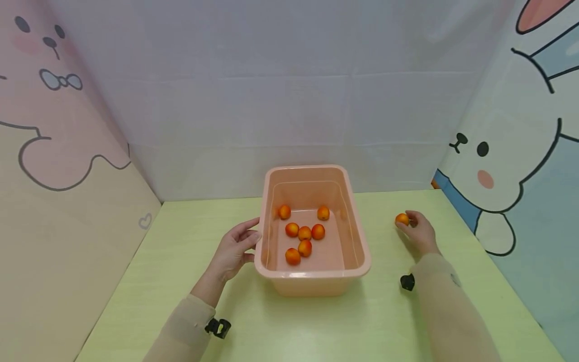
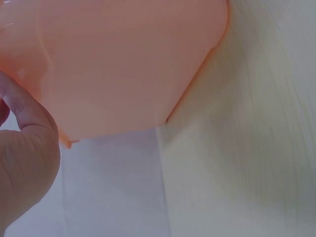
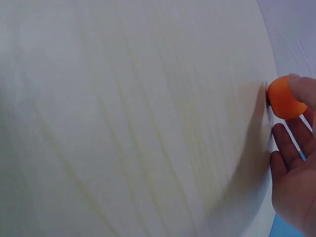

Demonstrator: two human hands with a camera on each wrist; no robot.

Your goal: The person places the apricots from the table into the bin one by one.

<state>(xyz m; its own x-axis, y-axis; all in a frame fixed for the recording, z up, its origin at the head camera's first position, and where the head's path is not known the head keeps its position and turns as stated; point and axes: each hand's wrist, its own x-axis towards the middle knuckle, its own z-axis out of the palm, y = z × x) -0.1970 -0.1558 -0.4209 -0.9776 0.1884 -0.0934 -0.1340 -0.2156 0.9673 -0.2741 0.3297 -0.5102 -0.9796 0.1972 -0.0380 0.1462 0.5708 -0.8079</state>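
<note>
A pink plastic basin (image 1: 312,284) stands on the table in the middle of the head view. Inside lie several small orange-red fruits (image 1: 292,257), round with yellowish patches. My left hand (image 1: 233,250) holds the basin's left rim, its thumb against the edge; some of its fingertips are hidden. The left wrist view shows that thumb (image 2: 34,116) beside the basin's wall (image 2: 128,64). To the right of the basin, my right hand (image 1: 420,234) pinches one small orange fruit (image 1: 401,219) between thumb and fingers. This fruit (image 3: 284,98) is at the table surface in the right wrist view.
The pale wooden table (image 1: 199,213) reaches back to a white cloth wall (image 1: 289,100). Side panels with cartoon animals border it, a pink and cream one (image 1: 54,226) at left and a rabbit panel (image 1: 520,166) at right. Each sleeve carries a black wrist mount (image 1: 218,328).
</note>
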